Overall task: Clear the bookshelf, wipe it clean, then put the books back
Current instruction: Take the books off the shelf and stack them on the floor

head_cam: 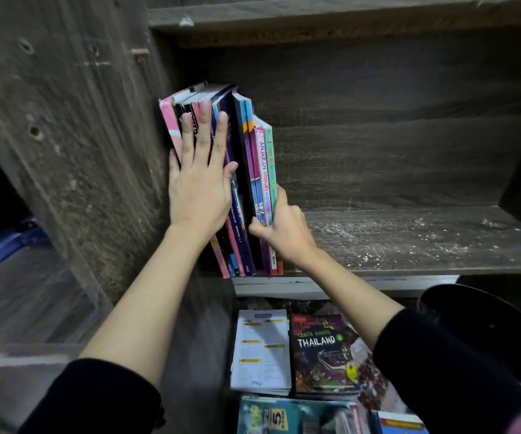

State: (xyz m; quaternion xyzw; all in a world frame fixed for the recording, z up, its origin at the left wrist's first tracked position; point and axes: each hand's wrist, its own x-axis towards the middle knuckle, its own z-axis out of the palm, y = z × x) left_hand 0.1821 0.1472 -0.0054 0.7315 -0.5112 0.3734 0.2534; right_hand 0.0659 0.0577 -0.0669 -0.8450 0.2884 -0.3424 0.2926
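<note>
A row of thin books (246, 158) stands upright against the left wall of the dark wooden bookshelf (409, 239). My left hand (199, 183) lies flat with straight fingers pressed on the spines at the left of the row. My right hand (281, 227) grips the rightmost books low down, thumb on the spines and fingers curled round the outer cover. The shelf board to the right of the books is bare and shows white scuffs and specks.
Below the shelf lie loose books: a white booklet (260, 349), a dark "Thailand" book (322, 352), and others at the bottom edge (296, 418). A black round object (484, 333) sits at lower right. The shelf's side panel (74, 136) rises at left.
</note>
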